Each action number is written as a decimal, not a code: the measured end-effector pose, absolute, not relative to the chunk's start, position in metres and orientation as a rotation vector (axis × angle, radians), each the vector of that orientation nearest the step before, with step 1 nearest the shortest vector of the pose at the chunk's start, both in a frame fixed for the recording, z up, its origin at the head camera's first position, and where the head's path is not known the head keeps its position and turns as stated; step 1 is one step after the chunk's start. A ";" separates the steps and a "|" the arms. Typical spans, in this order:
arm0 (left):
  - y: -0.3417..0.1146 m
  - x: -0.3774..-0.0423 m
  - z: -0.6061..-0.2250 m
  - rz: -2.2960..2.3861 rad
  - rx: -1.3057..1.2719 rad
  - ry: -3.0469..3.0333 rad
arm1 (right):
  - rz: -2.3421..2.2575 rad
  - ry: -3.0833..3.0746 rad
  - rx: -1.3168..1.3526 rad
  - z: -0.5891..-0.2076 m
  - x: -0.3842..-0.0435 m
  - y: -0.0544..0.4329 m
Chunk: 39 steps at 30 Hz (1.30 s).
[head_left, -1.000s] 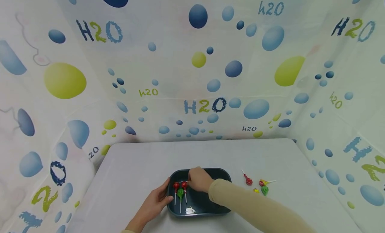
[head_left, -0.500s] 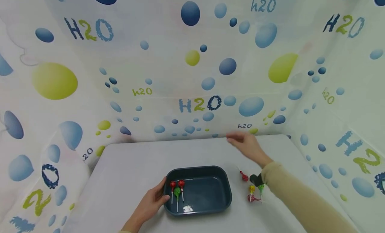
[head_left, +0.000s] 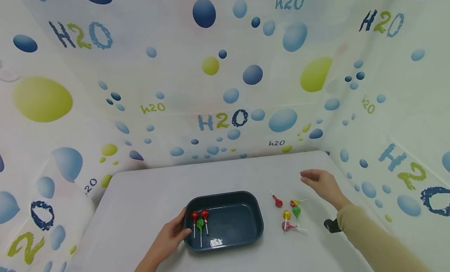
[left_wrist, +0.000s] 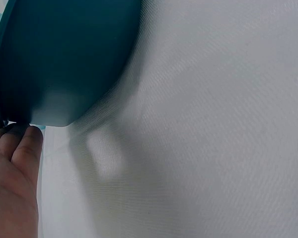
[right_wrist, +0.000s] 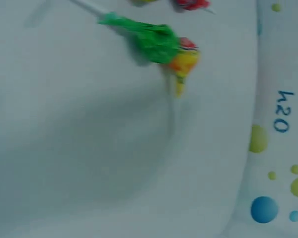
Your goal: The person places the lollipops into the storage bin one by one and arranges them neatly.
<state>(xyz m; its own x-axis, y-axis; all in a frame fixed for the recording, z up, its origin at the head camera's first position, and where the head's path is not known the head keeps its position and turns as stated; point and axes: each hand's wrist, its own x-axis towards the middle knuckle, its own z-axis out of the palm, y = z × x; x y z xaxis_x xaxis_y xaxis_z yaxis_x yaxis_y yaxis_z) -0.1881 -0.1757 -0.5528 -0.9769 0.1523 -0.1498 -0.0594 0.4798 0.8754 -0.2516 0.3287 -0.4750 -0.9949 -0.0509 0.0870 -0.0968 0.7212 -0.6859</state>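
My left hand [head_left: 169, 236] holds the dark blue tray [head_left: 242, 240] by its left wall, thumb at the rim and fingers along the outside. In the left wrist view, the fingertips [left_wrist: 27, 139] meet the tray's edge. Inside, at the left end, lie two red lollipops [head_left: 205, 214] with a green lollipop [head_left: 200, 224] between them. My right hand [head_left: 325, 186] is raised over the table's right side with nothing in it. Nearest to it are a red-and-yellow lollipop [head_left: 294, 203] and a green one, which overlap in the right wrist view.
Right of the tray also lie a red lollipop [head_left: 279, 203], a yellow lollipop [head_left: 286, 214] and a pinkish-red lollipop [head_left: 285, 226]. A white cloth covers the table [head_left: 147, 194]. Printed sheets [head_left: 183, 69] hang behind and at both sides.
My right hand has left the tray's inside, risen and moved right beyond the loose lollipops. The left hand keeps its hold on the tray. The head view has turned slightly right.
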 end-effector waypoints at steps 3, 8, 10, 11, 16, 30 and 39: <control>-0.176 -0.188 -0.554 1.502 0.072 2.511 | 1.138 -2.931 0.084 -0.502 -0.238 0.326; -0.176 -0.188 -0.553 1.494 0.072 2.516 | 1.115 -3.011 -0.012 -0.532 -0.222 0.321; -0.176 -0.188 -0.553 1.499 0.076 2.515 | 1.093 -3.032 -0.029 -0.540 -0.219 0.319; -0.176 -0.188 -0.552 1.501 0.075 2.516 | 1.079 -3.043 -0.031 -0.543 -0.219 0.318; -0.176 -0.188 -0.551 1.503 0.071 2.515 | 1.012 -3.056 -0.023 -0.554 -0.218 0.313; -0.176 -0.188 -0.552 1.500 0.067 2.515 | 0.917 -3.037 -0.025 -0.560 -0.220 0.305; -0.176 -0.188 -0.553 1.517 0.083 2.515 | 0.937 -2.978 0.005 -0.551 -0.222 0.312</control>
